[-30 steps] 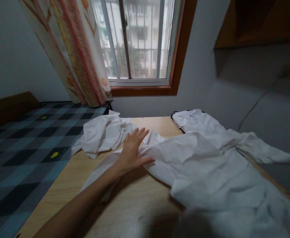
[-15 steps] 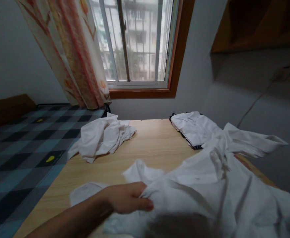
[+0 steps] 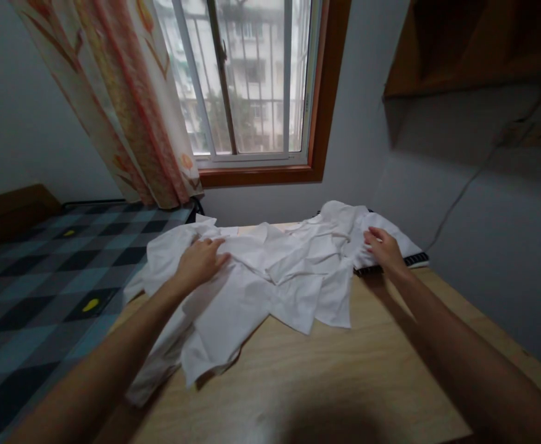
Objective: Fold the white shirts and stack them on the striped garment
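Note:
A rumpled white shirt (image 3: 251, 290) lies spread across the wooden table (image 3: 298, 376), one sleeve hanging toward the near left. My left hand (image 3: 202, 262) is on its upper left part, fingers bent and pinching the cloth. At the shirt's right end, my right hand (image 3: 384, 246) has its fingertips closed together on the white cloth. Behind and beside the right hand, folded white clothing (image 3: 402, 237) with a black striped edge rests at the table's far right. Another white cloth (image 3: 134, 287) shows partly at the far left, mostly covered by the shirt.
A bed with a dark checked cover (image 3: 34, 296) adjoins the table on the left. Beyond the table are a patterned curtain (image 3: 131, 111) and a window (image 3: 251, 80). A wooden shelf (image 3: 464, 68) and a hanging cable are on the right wall.
The white shirt has moved from the near right to the far side of the table and now lies spread out. My left hand has moved farther forward, and my right hand has come into view.

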Tool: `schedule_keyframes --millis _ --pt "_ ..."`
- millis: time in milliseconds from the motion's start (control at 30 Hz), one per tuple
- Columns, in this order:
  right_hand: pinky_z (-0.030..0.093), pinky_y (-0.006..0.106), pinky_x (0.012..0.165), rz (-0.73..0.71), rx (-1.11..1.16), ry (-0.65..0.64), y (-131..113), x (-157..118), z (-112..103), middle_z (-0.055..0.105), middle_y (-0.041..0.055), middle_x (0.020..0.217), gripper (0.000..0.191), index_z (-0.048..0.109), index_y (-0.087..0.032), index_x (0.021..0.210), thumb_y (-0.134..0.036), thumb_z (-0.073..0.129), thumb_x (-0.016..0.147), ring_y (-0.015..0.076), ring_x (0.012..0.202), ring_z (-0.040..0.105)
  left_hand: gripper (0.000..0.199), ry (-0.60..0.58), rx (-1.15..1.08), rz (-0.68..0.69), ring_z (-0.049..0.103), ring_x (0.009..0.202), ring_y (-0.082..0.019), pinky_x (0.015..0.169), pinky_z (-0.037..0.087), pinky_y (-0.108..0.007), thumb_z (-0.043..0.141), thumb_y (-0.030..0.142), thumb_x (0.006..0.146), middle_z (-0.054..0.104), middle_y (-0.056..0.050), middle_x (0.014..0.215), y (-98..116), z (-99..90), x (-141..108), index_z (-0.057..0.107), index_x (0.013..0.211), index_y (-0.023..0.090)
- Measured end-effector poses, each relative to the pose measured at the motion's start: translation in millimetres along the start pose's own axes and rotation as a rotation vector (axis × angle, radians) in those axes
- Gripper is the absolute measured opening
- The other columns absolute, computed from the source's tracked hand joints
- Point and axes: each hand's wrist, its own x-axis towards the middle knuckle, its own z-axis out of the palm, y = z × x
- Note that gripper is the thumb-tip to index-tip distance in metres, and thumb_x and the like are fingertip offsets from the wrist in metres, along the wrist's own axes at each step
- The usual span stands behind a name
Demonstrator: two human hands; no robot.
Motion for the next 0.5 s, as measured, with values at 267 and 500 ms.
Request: schedule_keyframes --millis 267,500 --pt "0.032 0.056 0.106 -0.608 -0.596 -0.445 -6 -106 30 0.036 0.0172 0.150 0.085 0.045 -0.023 0.141 -0.057 0.073 0.068 0.0379 0.134 0.036 0.075 -0.105 -0.139 -0.041 0.058 0.106 -0.033 0.083 0.044 -0.039 0.054 0.062 0.079 0.060 -0.020 0.121 9 54.2 -15 0.045 0.134 0.012" --pt "0.041 0.041 0.092 -0.654 -0.753 -0.597 -1 -129 64 0.062 0.0134 0.111 0.036 0.061 -0.019 0.118 -0.038 0.060 0.088 0.0273 0.107 0.054 0.026 -0.289 -0.300 0.044 0.059 0.077 -0.021 0.065 0.038 -0.028 0.054 0.043 0.077 0.065 -0.006 0.081 13 64.4 -6 0.061 0.077 0.018"
